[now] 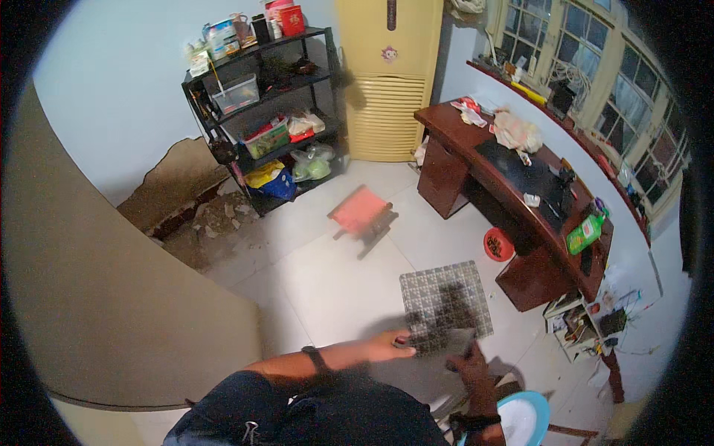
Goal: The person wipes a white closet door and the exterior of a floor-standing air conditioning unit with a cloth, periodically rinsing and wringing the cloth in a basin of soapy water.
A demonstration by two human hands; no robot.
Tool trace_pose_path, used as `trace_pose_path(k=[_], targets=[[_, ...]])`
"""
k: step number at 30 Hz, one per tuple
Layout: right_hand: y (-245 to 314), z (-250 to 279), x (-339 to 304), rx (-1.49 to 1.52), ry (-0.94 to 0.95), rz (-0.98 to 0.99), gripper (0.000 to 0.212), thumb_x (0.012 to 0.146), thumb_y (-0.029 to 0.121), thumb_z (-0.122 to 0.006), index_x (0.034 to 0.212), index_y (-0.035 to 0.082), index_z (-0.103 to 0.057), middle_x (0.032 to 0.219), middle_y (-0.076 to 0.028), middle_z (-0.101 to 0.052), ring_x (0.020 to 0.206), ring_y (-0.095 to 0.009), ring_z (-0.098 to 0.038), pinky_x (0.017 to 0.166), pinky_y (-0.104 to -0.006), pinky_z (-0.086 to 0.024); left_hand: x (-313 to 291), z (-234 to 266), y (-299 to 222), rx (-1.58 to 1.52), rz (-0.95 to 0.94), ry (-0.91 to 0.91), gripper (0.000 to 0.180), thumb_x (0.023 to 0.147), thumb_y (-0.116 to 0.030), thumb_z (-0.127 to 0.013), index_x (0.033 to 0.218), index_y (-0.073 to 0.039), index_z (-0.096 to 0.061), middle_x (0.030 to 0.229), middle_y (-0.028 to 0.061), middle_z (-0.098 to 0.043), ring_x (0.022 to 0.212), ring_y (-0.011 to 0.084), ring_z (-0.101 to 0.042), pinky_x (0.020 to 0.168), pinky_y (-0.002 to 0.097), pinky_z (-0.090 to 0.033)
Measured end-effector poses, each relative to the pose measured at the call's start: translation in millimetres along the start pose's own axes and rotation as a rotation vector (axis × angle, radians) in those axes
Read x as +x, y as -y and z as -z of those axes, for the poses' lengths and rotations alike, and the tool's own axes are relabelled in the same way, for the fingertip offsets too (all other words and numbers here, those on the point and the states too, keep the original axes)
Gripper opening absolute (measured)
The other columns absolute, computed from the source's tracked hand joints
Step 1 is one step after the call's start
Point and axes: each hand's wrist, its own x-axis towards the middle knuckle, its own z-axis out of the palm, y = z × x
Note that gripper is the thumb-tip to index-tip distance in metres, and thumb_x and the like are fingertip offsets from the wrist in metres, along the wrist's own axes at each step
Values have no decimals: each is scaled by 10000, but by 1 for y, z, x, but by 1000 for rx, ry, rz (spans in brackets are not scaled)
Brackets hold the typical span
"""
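My left hand is closed at the near left corner of a grey checked mat on the floor. Between its fingers is a small dark reddish thing, too small to name. Close by on the right, my right hand is closed around a flat, grey, blade-like thing, blurred and partly hidden by the fingers. A dark shadow falls across the mat beyond both hands. Beside my right wrist stands a blue-rimmed basin, partly covered by my forearm.
A low stool with a red seat stands ahead. The brown desk is on the right, with a red bowl on the floor beside it. A black shelf rack stands far left. A large, curved brownish surface fills the near left.
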Motion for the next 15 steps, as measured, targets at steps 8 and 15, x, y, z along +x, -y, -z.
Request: trace_pose_path(k=[8,15], targets=[[158,-93,58,21,587,406,526,772,262,-780,1174,-1,-565,1036,-142,-619,1009,-208,-590,839,-358,-499,-59,58,0,-716,-1,-301,596,914,-345,-638,1350,4,-432,1188,156,-595,1061,232,-588,892,350,-510],[181,-122,104,8,799,570,567,768,316,-768,1176,-22,-567,1101,-163,-617,991,-235,-597,877,-362,-473,-64,74,3,-824,-57,-533,484,880,-234,-696,1249,-6,-482,1083,94,-614,956,166,-615,805,308,-558]])
